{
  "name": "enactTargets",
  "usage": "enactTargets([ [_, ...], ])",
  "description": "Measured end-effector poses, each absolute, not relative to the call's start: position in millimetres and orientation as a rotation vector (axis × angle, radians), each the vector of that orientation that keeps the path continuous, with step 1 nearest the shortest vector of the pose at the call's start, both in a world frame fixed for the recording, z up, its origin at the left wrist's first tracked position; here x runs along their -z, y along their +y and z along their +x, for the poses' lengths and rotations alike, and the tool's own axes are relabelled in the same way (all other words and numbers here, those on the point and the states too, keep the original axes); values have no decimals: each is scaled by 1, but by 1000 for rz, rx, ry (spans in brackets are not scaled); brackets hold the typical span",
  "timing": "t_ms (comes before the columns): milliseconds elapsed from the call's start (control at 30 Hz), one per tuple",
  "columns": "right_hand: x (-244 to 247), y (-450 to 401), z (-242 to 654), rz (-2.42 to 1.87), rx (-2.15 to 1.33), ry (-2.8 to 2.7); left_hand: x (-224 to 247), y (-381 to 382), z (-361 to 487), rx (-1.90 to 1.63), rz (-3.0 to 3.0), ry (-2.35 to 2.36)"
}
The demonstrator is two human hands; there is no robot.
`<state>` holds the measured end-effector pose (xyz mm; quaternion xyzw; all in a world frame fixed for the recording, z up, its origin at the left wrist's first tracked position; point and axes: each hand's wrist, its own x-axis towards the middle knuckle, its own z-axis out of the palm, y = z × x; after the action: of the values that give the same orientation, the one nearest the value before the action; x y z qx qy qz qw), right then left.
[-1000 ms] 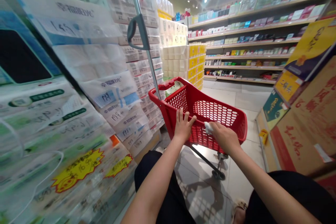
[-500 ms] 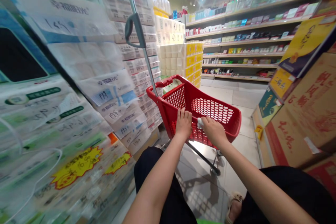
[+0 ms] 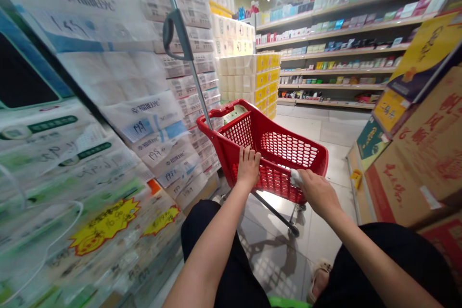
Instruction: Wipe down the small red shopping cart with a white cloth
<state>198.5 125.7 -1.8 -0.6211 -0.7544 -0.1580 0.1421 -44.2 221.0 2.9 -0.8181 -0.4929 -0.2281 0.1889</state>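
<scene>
A red plastic shopping cart point(image 3: 274, 166) with mesh sides stands in front of me on wheels. My left hand point(image 3: 248, 167) is hooked over its near rim, fingers bent across the edge. Farther right along that rim, my right hand point(image 3: 319, 192) presses a white wipe point(image 3: 296, 178) against the red plastic; whether it is cloth or paper I cannot tell. A long metal pole with a grey handle point(image 3: 178, 36) rises from the cart's left end. Something pale green point(image 3: 233, 114) shows behind the mesh flap there.
Stacked tissue packs point(image 3: 144, 120) with handwritten prices rise close on the left. Cardboard boxes point(image 3: 429, 149) line the right side. Shelves of small goods point(image 3: 332, 53) stand at the back. Pale floor tiles point(image 3: 335, 154) run between. A white cable point(image 3: 54, 245) hangs at lower left.
My right hand has slid right along the rim with the white wipe, away from my left hand. The left hand stays on the rim. The view has shifted slightly.
</scene>
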Motion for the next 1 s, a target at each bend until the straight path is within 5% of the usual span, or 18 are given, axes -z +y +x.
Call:
enactTargets([
  [367,-25,181,103,-1804,499,-2239,-4,222,-43,655,-2291,-1415],
  [767,3,115,218,-1631,432,-2225,1,222,-50,716,-2336,-1405],
  [1000,-4,126,202,-1841,465,-2211,-5,203,-33,734,-2411,-1348],
])
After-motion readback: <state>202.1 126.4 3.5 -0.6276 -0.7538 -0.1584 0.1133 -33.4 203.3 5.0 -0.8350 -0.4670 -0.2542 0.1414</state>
